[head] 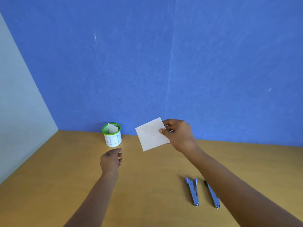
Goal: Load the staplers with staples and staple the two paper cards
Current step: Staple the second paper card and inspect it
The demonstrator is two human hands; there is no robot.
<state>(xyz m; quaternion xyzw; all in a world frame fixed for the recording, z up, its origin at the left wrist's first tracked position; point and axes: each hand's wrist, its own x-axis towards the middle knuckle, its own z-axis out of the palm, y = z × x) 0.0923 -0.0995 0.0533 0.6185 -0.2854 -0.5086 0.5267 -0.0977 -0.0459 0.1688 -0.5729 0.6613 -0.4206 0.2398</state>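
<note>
A white paper card (151, 135) is held up off the tabletop (65, 177), to the right of the bin cup (113, 140) and at about the height of its rim. The right hand (178, 135) holds the card by its right edge, with the thumb and fingers (162, 131) pinching the paper and the card tilted so that one corner points down. A second paper card (112, 128) stands upright inside the cup, its top corner above the rim.

The cup is white with a green rim and has "BIN" lettered on its side. It stands at the far edge of the tabletop, against the wall. The left hand (109, 161) is just in front of the cup, palm down, with its fingers loosely spread toward it and holding nothing. Whether the hand touches the surface cannot be told.

Well to the right of the cup and nearer the person, two blue and metal staplers lie side by side on the tabletop. The open stapler (192, 192) has its arms splayed in a narrow V. The second stapler (213, 195) lies just right of it, its far end partly hidden by the right forearm.

The tabletop is plain ochre-brown wood. A blue wall (164, 63) rises behind the cup, and a pale wall (16, 112) meets it at a corner to the cup's left.
</note>
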